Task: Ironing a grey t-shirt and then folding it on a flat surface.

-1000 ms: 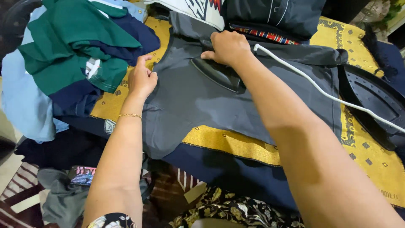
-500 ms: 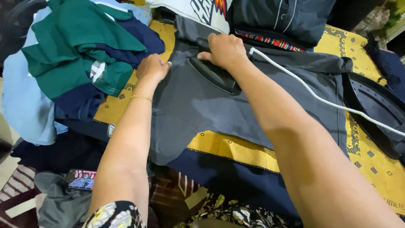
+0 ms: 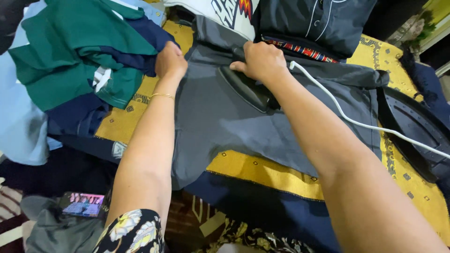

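A grey garment (image 3: 220,122) lies spread flat on a yellow patterned cloth (image 3: 262,171). My right hand (image 3: 261,61) grips the handle of a black clothes iron (image 3: 248,89) that rests on the garment's upper part. The iron's white cord (image 3: 356,122) trails off to the right. At the garment's upper left edge my left hand (image 3: 170,61) is closed on the grey fabric, right beside a pile of clothes.
A heap of green, navy and light blue clothes (image 3: 75,65) fills the left. Dark folded garments (image 3: 309,18) lie at the back. A black curved object (image 3: 412,131) sits at the right. A phone (image 3: 83,204) with a lit screen lies lower left.
My left hand has moved up along the garment's left edge and closed on the fabric. My right hand with the iron stayed near the top, shifting slightly right.
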